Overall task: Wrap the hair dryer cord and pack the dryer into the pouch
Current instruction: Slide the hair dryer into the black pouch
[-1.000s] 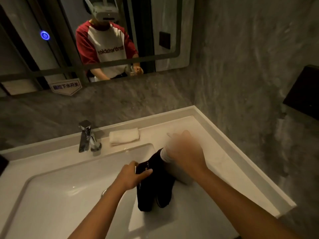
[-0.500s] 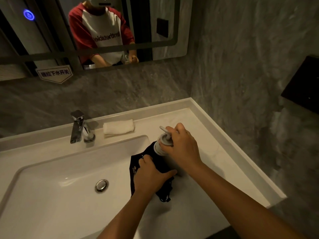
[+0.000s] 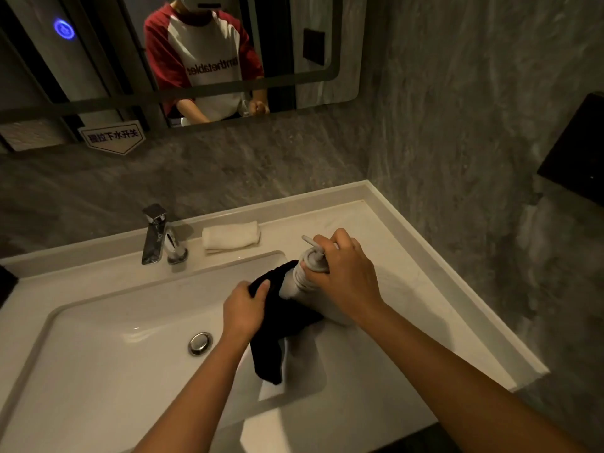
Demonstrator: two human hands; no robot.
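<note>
Dryer [image 3: 295, 282] in right hand [image 3: 346, 279], apparently half inside left-held [image 3: 243, 308] pouch [image 3: 277, 322].

A white sink [image 3: 98, 371] with a round chrome drain [image 3: 200, 343] fills a white counter [image 3: 408, 266] set into a corner of grey marbled wall [image 3: 457, 109]. A chrome faucet [image 3: 160, 235] stands behind the basin, a folded white towel [image 3: 230, 235] just beside it. Above, a mirror [image 3: 294, 44] carries a glowing blue button [image 3: 64, 28] and a sign [image 3: 112, 136] at its lower edge.
</note>
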